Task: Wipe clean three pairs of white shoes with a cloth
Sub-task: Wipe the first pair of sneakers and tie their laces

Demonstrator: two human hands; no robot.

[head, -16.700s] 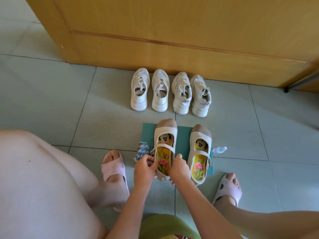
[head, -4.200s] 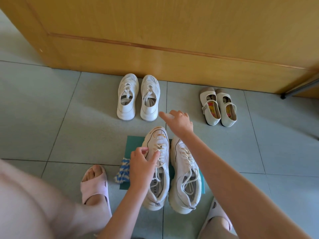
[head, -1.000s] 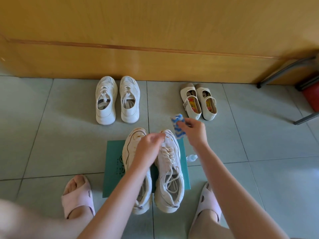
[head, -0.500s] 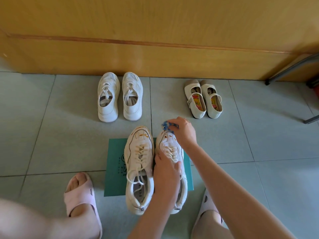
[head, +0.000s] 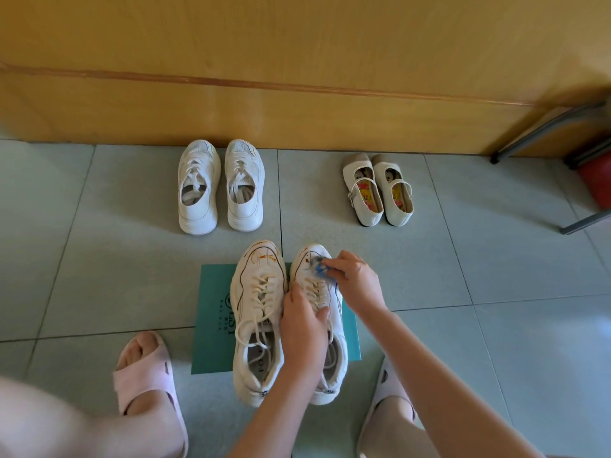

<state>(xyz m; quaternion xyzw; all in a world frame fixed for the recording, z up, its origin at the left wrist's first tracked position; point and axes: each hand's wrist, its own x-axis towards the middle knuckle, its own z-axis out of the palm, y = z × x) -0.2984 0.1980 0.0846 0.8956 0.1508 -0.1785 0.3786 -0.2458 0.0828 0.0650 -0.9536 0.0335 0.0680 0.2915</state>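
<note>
Grips the right sneaker (head: 325, 355) of a chunky white pair across its laces with the left hand (head: 304, 328), fingers curled over the tongue and thumb on the outer side. Pinches a small blue-and-white cloth (head: 318, 267) in the fingertips of the right hand (head: 355, 285) and presses it on that same sneaker's toe cap. Keeps both shoes side by side and touching on a green mat (head: 213, 312) on the tiled floor (head: 99, 276), toes toward the wooden panel (head: 297, 61). Shows orange and dark streaks on the toe of the left sneaker (head: 258, 312), which neither hand touches. Leaves a second pair, laced white sneakers (head: 220, 186), farther back on the left, just before the panel, and a pair of cream strap shoes (head: 377, 190) with bright patterned insoles farther back on the right, well apart from them. Plants feet in pink slippers (head: 142, 371) either side of the mat. Catches grey metal legs (head: 542, 127) and something red (head: 598, 180) at the right edge.
</note>
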